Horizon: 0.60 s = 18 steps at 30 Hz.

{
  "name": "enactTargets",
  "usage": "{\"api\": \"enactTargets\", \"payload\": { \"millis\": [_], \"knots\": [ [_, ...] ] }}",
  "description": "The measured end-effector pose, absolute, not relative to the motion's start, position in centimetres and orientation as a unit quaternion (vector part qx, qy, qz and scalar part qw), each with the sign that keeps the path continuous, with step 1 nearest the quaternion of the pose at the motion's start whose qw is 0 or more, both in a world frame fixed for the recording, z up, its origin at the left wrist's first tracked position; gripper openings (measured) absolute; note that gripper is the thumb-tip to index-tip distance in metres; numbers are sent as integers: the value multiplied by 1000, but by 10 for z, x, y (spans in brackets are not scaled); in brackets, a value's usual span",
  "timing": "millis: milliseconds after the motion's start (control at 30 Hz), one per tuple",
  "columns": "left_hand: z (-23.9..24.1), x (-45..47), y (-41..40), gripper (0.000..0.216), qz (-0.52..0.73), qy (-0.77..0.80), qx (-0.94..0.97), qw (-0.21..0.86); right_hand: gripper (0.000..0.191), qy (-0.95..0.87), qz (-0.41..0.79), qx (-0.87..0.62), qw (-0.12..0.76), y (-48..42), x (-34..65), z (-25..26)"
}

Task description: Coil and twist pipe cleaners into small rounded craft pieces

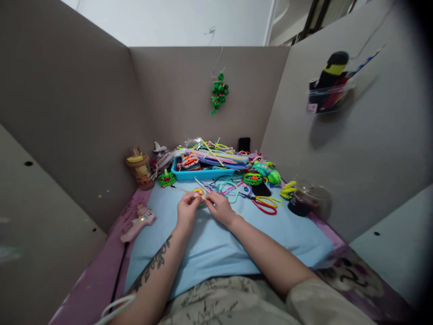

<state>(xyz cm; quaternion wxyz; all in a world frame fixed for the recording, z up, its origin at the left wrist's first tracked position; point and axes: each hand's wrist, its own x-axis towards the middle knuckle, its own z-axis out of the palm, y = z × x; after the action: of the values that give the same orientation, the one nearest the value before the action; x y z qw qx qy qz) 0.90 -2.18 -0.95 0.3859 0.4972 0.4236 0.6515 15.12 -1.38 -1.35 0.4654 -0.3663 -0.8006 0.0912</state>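
Observation:
My left hand [187,210] and my right hand [219,208] meet over a light blue mat [287,237]. Both are closed in a pinch on a small coiled pipe-cleaner piece [199,192] with pink, yellow and green rings. A pale pipe cleaner [202,184] sticks out from it toward the back. Just behind lie loose pipe cleaners [230,187] in teal, pink and white.
A blue tray [199,174] holds pipe cleaners and small crafts. A pink glue gun [138,223] lies at the left, a cup [139,169] behind it. Red-handled scissors [265,205] and a dark jar [299,204] sit at the right. Grey partition walls enclose the desk; a green ornament [219,92] hangs.

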Motion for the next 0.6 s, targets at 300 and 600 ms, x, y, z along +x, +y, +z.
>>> {"api": "enactTargets", "payload": {
  "millis": [300,600],
  "knots": [
    [-15,13,-18,35,600,357,474,537,26,-754,197,-377,501,-10,150,-30],
    [-17,11,-14,41,631,342,446,535,11,-767,185,-369,490,-14,156,-24]
  ]
}}
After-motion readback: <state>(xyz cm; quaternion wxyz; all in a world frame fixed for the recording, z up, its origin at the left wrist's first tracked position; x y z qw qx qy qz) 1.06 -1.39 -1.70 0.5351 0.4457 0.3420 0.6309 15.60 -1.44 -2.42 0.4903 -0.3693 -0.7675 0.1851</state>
